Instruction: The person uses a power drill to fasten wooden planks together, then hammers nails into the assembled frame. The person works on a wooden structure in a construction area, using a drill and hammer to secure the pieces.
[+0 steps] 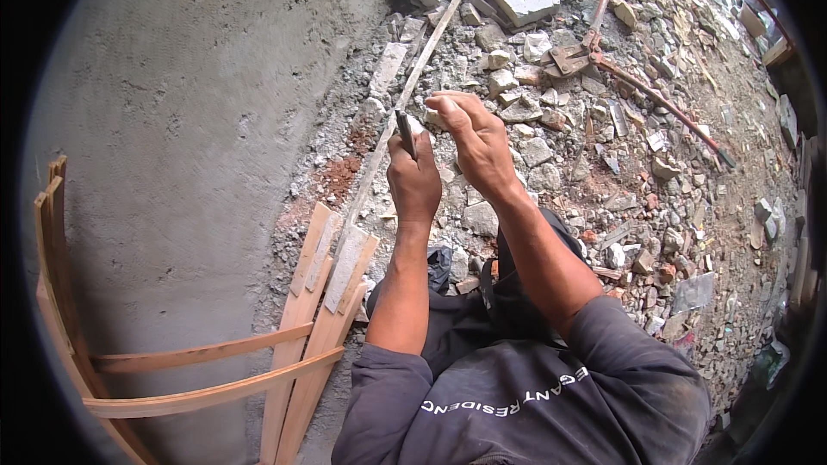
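The left hand (415,182) is curled tight around a small dark bar (406,134). The bar sits inside that fist, and its top pokes out just before 12 o'clock. The right hand (482,148) is close by at 2 o'clock from the fist, open, with its fingers stretched out toward the bar. I cannot tell if its fingertips touch anything.

Past the hands, a long pole (433,41) runs from 1 o'clock down to 8. Broken stones (536,151) lie at 3. A red-handled cutter (594,45) rests on them at 2. Wood strips (202,394) are at 7 to 8, by grey concrete (198,120) at 9.
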Tool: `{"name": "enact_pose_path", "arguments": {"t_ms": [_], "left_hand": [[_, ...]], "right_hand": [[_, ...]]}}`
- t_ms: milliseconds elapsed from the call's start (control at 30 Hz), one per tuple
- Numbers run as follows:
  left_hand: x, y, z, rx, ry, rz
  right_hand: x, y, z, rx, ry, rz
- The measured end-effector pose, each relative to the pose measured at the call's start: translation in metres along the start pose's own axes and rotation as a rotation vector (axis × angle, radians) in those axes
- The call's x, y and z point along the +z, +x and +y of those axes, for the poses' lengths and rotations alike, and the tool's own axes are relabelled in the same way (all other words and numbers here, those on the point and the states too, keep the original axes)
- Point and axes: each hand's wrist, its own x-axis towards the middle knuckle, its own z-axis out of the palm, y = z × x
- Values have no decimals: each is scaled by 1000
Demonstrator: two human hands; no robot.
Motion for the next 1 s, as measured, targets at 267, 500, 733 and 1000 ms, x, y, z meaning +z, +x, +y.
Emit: {"name": "enact_pose_path", "arguments": {"t_ms": [267, 500, 733, 1000], "left_hand": [[-5, -15, -14, -126, 100, -49], [-2, -32, -53, -138, -72, -110], [3, -80, -90, -545, -345, -79], [-61, -51, -83, -414, -360, -22]], "right_hand": [[16, 0, 8, 17, -483, -185], [31, -13, 18, 51, -540, -235], [34, 20, -17, 203, -508, -266], [33, -10, 55, 477, -411, -489]]}}
